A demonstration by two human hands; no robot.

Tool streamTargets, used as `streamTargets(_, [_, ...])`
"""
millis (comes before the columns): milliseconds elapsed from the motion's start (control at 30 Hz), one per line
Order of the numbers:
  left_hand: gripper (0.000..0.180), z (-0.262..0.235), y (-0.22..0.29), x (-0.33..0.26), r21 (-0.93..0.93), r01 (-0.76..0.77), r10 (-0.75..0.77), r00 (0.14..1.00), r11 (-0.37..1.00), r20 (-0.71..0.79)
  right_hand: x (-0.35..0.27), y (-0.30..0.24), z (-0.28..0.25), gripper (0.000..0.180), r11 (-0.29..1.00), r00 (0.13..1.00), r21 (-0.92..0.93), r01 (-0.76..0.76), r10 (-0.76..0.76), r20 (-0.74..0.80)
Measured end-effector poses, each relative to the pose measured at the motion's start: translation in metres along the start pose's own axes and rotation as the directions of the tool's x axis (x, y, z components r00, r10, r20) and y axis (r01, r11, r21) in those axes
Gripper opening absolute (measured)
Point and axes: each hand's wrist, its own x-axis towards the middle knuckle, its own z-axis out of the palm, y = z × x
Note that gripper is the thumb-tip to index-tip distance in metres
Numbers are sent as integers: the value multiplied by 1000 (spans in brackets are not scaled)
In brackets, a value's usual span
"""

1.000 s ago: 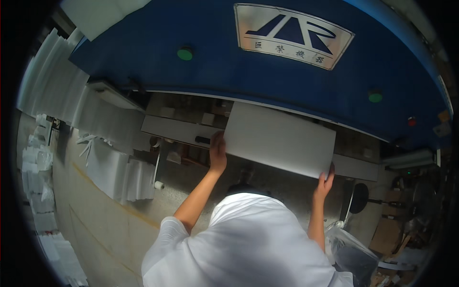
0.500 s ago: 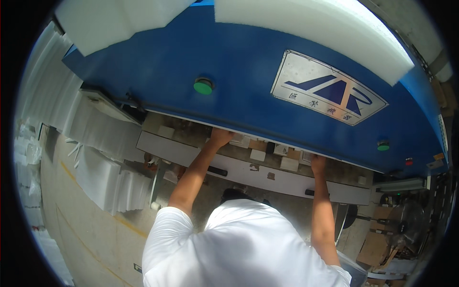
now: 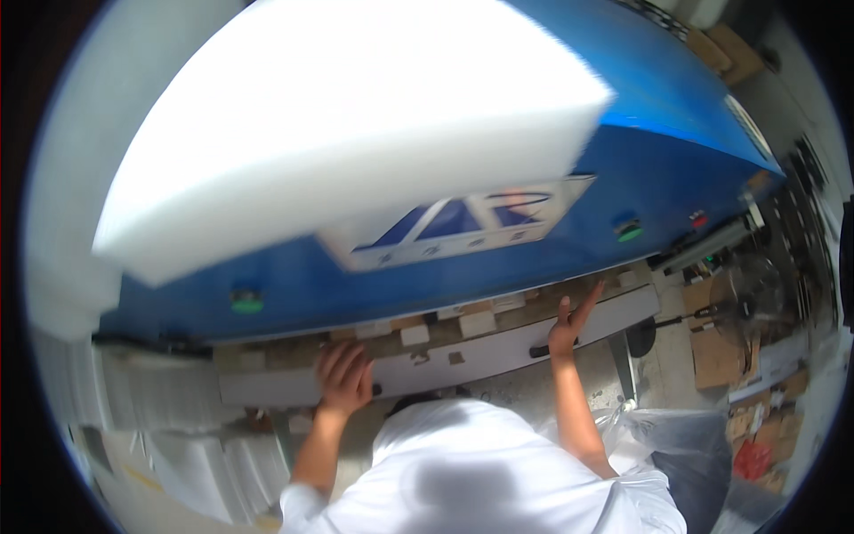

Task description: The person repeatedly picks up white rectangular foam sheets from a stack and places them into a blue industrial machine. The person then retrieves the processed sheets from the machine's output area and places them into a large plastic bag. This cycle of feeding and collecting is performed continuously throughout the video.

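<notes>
My left hand (image 3: 345, 376) is over the front edge of the grey ledge (image 3: 498, 350), back of the hand up, fingers apart and nothing in it. Close to its thumb shows a black slot or handle (image 3: 377, 390). At the ledge's right part, my right hand (image 3: 567, 331) stands open, thumb and fingers spread, holding nothing. It is beside a second black slot or handle (image 3: 539, 351). Between the hands, small white blocks (image 3: 414, 335), seemingly foam, sit in a row under the machine's lower edge.
The blue machine (image 3: 356, 298) spans the front, with a green button (image 3: 247, 301) at left and another (image 3: 629, 230) at right. A thick white foam slab (image 3: 374, 116) overhangs it. White foam sheets (image 3: 196, 467) stand at left. A fan (image 3: 752, 298) and cardboard lie at right.
Both hands have come out from under the blue machine toward me and opened. The view has swung to the right, and the white foam slab now covers more of the machine's front.
</notes>
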Motion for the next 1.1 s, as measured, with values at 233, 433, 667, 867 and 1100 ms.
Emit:
streamTargets(233, [87,-76,-30,159,618,294,180,789,729,-588,153,-136,-16,83,862,841,-192,469,-502,-202])
streamTargets(433, [79,-79,-26,166,742,283,320,768,608,-555,163,-137,7,76,840,822,-280,465,-527,-215])
streamTargets(667, [72,-103,57,176,626,114,265,837,771,-479,138,-149,-46,87,910,922,-151,386,-376,88])
streamTargets(867, [72,-145,132,268,691,-225,503,833,687,-229,11,-118,-91,84,985,970,116,128,-148,193])
streamTargets(1100, [86,-164,151,325,598,-78,123,992,798,-35,-112,-64,-211,76,978,874,-36,-207,201,443])
